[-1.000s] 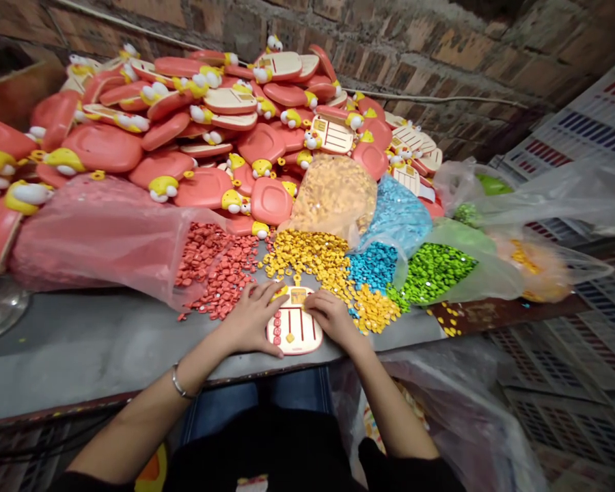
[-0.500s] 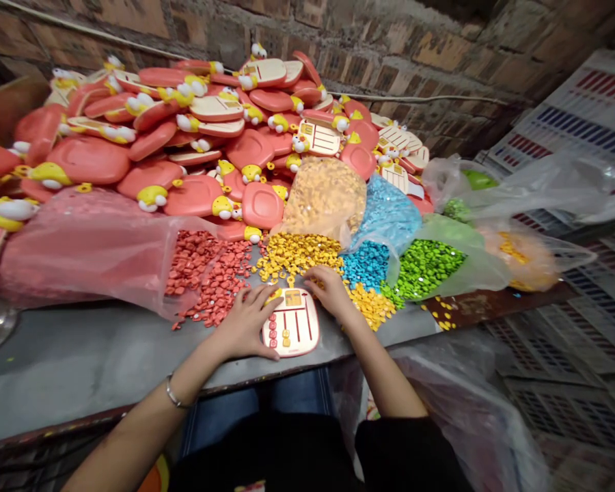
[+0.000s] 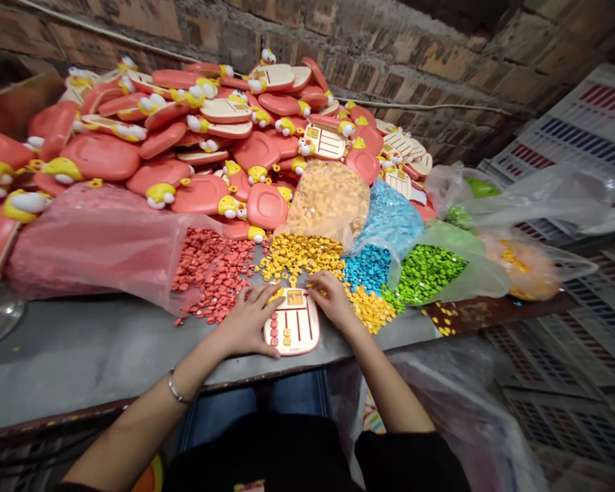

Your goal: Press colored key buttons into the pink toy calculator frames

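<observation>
A: Grip state?

B: Left hand (image 3: 247,320) grasps the flat, rounded, cream-faced plastic board with a red rim (image 3: 301,344), thumb along its near left corner, fingers over its far left. Right hand (image 3: 333,298) is curled at the far right corner; cannot tell whether its fingertips pinch anything.

A: Board position?

B: Flat on the grey desk (image 3: 97,342), close to the near edge, just nearer than the heap of shiny golden-yellow plastic beads (image 3: 305,253).

A: Failure modes?

B: My judgement, 3 of them. Slack left hand: board could skid nearward, shaking the small red plastic beads (image 3: 273,329) out of line in the leftmost groove. Careless right wrist: it could scatter the pale-yellow bead heap (image 3: 372,309) just right of it. Mixed colours: the heap of blue plastic beads (image 3: 367,266) meets its yellow and green neighbours, so a stray could be picked up.

A: Not readable?

B: Board's far left corner, under fingers. Exact bead count: too small. Contents deep in the cloudy pink plastic bag (image 3: 102,246): blurred. Shiny metal bowl (image 3: 0,314) at far left of view: cut off. Right hand's contact with the board: unclear.
</observation>
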Action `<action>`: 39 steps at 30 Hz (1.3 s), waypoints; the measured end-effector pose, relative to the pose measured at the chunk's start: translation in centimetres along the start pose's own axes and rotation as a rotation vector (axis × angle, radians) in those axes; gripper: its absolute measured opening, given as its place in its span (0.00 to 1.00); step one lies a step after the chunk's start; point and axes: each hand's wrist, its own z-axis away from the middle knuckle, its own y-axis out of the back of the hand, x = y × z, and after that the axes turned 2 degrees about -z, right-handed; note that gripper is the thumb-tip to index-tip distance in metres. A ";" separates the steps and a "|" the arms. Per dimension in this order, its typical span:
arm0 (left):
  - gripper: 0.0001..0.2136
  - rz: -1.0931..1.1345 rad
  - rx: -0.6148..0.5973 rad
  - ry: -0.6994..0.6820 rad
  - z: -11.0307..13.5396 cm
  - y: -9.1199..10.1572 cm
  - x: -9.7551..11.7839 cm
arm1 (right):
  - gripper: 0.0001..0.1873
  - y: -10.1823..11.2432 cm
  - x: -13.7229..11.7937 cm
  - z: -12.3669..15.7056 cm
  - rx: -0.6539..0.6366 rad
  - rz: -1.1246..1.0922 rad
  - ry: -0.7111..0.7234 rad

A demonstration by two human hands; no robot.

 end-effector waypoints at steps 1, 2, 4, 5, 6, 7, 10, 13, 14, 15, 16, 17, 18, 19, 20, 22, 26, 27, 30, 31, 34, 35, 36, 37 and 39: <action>0.53 -0.001 0.003 -0.001 0.0 0.0 0.0 | 0.07 -0.3 -0.2 0.4 -0.003 0.004 0.008; 0.52 -0.003 0.005 -0.002 0.0 0.0 0.0 | 0.07 -0.7 -0.2 0.7 -0.003 0.012 0.018; 0.53 -0.008 0.004 -0.004 0.1 0.0 0.0 | 0.08 -1.3 -0.1 1.1 0.009 0.039 0.030; 0.53 -0.012 0.003 -0.004 0.1 0.0 0.0 | 0.09 -1.5 0.0 1.2 0.018 0.062 0.036; 0.53 -0.015 0.002 -0.003 0.1 0.0 0.0 | 0.09 -1.6 0.2 1.4 0.025 0.094 0.041; 0.53 -0.018 0.001 -0.001 0.1 0.0 0.0 | 0.09 -1.7 0.3 1.5 0.028 0.131 0.047; 0.53 -0.018 0.000 0.005 0.0 0.0 0.1 | 0.08 -1.4 0.4 2.0 0.009 0.213 0.068; 0.53 -0.011 0.003 0.011 0.0 0.1 0.2 | 0.08 -0.9 -0.1 2.9 -0.012 0.205 0.074; 0.52 -0.009 0.006 0.012 0.0 0.1 0.2 | 0.08 -0.8 -0.3 3.2 -0.022 0.195 0.070; 0.52 -0.008 0.008 0.011 0.0 0.1 0.2 | 0.08 -0.8 -0.6 3.4 -0.033 0.183 0.064; 0.52 -0.006 0.009 0.009 0.0 0.1 0.3 | 0.07 -0.9 -0.8 3.6 -0.047 0.168 0.055; 0.52 -0.003 0.007 0.007 0.0 0.2 0.3 | 0.06 -1.1 -1.0 3.7 -0.061 0.149 0.045; 0.52 0.000 0.004 0.005 0.0 0.2 0.3 | 0.05 -1.4 -1.2 3.7 -0.070 0.127 0.037; 0.52 0.003 0.000 0.002 0.0 0.2 0.3 | 0.04 -1.8 -1.3 3.5 -0.076 0.105 0.031; 0.52 0.006 -0.004 0.002 0.0 0.3 0.3 | 0.03 -2.2 -1.5 3.3 -0.083 0.081 0.029; 0.52 0.007 -0.006 0.005 0.0 0.3 0.3 | 0.04 -2.8 -1.6 2.6 -0.110 0.029 0.037; 0.50 0.007 -0.006 -0.001 0.0 0.3 0.2 | 0.06 -2.7 -1.9 1.5 -0.229 -0.109 0.025; 0.50 0.007 -0.008 -0.005 0.0 0.3 0.2 | 0.07 -2.5 -2.0 1.3 -0.264 -0.138 0.015; 0.51 0.000 -0.006 -0.008 0.0 0.2 0.1 | 0.08 -1.8 -2.3 1.4 -0.374 -0.216 -0.015; 0.52 -0.002 -0.004 -0.008 0.0 0.2 0.1 | 0.08 -1.6 -2.3 1.5 -0.411 -0.248 -0.033; 0.53 0.000 0.004 -0.004 0.0 0.1 0.2 | 0.08 -1.0 -1.8 1.3 -0.385 -0.294 -0.110; 0.53 0.002 0.004 -0.004 0.0 0.2 0.2 | 0.08 -0.7 -1.4 1.0 -0.314 -0.264 -0.125; 0.53 0.004 0.003 -0.005 0.0 0.2 0.2 | 0.07 -0.4 -0.9 0.5 -0.218 -0.202 -0.130; 0.53 0.006 0.000 -0.007 0.0 0.2 0.2 | 0.06 -0.1 -0.3 -0.1 -0.115 -0.112 -0.127; 0.53 0.007 -0.012 -0.007 0.0 0.3 0.2 | 0.04 0.4 0.8 -1.9 0.036 0.114 -0.106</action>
